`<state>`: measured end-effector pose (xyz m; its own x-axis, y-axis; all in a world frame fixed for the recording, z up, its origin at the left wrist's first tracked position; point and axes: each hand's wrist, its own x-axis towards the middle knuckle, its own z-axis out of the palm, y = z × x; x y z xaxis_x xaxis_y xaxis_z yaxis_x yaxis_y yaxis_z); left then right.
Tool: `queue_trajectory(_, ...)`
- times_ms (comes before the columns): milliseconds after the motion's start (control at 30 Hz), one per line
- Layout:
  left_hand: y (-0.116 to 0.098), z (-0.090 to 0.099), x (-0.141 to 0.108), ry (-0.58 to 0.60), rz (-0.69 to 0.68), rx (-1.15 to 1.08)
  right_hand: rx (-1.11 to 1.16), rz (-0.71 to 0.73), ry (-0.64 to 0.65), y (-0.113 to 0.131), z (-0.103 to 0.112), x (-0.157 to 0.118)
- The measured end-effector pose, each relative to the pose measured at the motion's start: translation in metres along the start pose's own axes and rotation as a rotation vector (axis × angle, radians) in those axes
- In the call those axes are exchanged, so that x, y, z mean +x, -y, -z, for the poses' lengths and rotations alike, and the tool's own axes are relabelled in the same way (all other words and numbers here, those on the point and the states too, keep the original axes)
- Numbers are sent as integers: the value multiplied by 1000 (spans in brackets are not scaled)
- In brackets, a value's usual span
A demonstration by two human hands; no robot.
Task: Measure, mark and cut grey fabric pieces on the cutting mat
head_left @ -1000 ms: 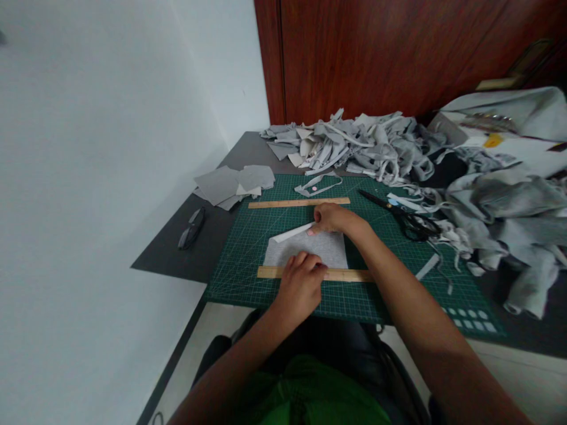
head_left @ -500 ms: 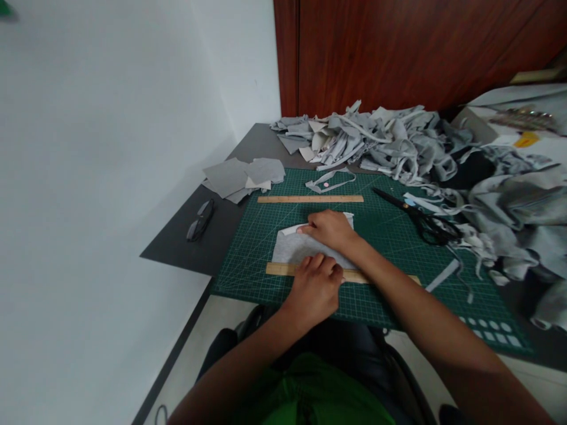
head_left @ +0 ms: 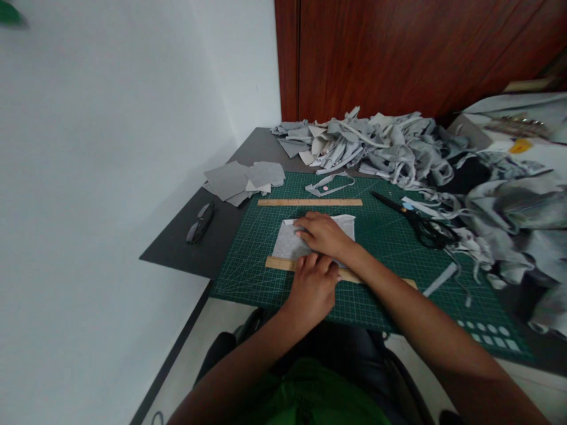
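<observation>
A piece of light grey fabric (head_left: pixel 286 241) lies on the green cutting mat (head_left: pixel 248 260), its top edge at the back. Across its near edge runs a wooden ruler (head_left: pixel 279 263). My left hand (head_left: pixel 312 286) rests on this ruler with curled fingers, the thumb at its near side. Over the fabric's upper part lies my right hand (head_left: pixel 325 234), fingers a little apart and touching the cloth near the top edge. The right forearm crosses above the ruler and hides part of the fabric's right side.
Behind the fabric lies a second wooden ruler (head_left: pixel 310 202). Black scissors (head_left: pixel 427 230) are at the right. Grey fabric scraps (head_left: pixel 376 141) pile up at the back. Cut pieces (head_left: pixel 228 180) and glasses (head_left: pixel 201 222) sit on the left, beside a white wall (head_left: pixel 110 147).
My right hand has shifted slightly left and its fingers have loosened from the turned edge. The fabric's upper left edge now lies flatter and further back. My left hand stays on the ruler.
</observation>
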<state>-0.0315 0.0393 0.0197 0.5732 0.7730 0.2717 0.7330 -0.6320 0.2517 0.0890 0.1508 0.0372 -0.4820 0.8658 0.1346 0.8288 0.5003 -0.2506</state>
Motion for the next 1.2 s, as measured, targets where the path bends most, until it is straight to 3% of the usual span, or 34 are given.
queue_trajectory(133,1,-1,0,-2,-4,-4,8,40,-47,-11,-10,0)
queue_trajectory(400,0,0,1,3,35,-2,29,112,-11,-25,-22,2)
queue_trajectory(500,0,2,1,10,31,-1,89,122,-68,-29,-21,5)
queue_trajectory(567,0,3,2,23,34,-1,121,67,-163,-36,-19,7)
queue_trajectory(667,-1,5,3,30,29,6,59,-152,-290,-53,-14,9)
queue_trajectory(767,-2,5,4,24,35,22,-39,-394,-292,-74,-10,8)
queue_trajectory(833,-2,5,4,17,38,27,-69,-466,-261,-83,-9,7)
queue_trajectory(1033,-2,4,3,30,36,35,-41,-456,-288,-87,-12,11)
queue_trajectory(1200,-3,6,1,-52,72,59,-32,-359,-254,-86,-7,12)
